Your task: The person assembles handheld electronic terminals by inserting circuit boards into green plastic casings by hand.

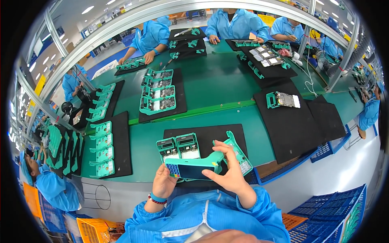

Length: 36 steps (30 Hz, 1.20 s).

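At the front edge of the tabletop [146, 139]: one left hand [163, 183], one right hand [231, 170] and one green handheld terminal [192, 169], plus two black-bayed green housings [187, 146] and one leaning shell [243, 164]. Near the front left corner: four keypad shells [104, 154]. Farther from the front edge: four board-filled housings [163, 104]. Toward the right edge: one board-bearing unit [283, 100].

On the table [210, 116], a near middle mat [210, 138] bears two housings [188, 146] at left and a shell [242, 158] by its right edge; nearer, a handheld device [192, 171] sits between left hand [163, 182] and right hand [234, 172]. A left mat [122, 141] carries four casings [104, 141], a farther mat [180, 94] a row of frames [160, 98], and a right mat [288, 131] one circuit assembly [285, 99].
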### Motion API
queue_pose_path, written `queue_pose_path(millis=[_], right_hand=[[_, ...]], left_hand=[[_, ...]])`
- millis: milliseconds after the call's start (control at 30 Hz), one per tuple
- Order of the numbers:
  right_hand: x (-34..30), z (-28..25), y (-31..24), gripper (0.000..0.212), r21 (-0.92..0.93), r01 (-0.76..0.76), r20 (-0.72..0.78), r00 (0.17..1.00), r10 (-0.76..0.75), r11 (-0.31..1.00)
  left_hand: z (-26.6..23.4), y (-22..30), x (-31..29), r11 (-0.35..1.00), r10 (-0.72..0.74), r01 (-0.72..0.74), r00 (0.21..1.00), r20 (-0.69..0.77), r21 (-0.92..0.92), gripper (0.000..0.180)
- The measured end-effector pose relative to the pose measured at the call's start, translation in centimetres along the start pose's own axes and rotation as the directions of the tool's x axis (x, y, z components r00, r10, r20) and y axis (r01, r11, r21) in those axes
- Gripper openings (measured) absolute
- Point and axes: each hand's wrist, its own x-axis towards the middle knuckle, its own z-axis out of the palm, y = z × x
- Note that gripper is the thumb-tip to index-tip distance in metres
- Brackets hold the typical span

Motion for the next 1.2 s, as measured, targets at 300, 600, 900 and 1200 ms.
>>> queue_pose_path(millis=[300,600,900,1200], right_hand=[[-0.6,0.9,1.7,0.038,0.034,0.016,-0.095,0.995,-0.013,0.999],[-0.1,0.6,1.8,0.037,0.008,0.068,-0.151,0.986,-0.066,0.998],[-0.8,1.5,1.6,0.034,0.329,0.036,-0.198,0.98,0.032,0.944],[0.1,0.9,0.6,0.035,0.214,0.081,-0.212,0.977,-0.035,0.973]], left_hand=[[-0.5,-0.4,-0.1,0.99,-0.061,0.065,0.998,0.032,-0.126,0.036],[-1.3,-1.1,0.0,0.996,-0.07,0.075,0.993,0.096,-0.052,0.041],[-0.2,-0.4,-1.3,0.995,-0.094,0.097,0.989,0.114,-0.024,0.04],[-0.2,-0.5,-1.0,0.989,-0.146,0.147,0.982,0.118,-0.003,0.045]])
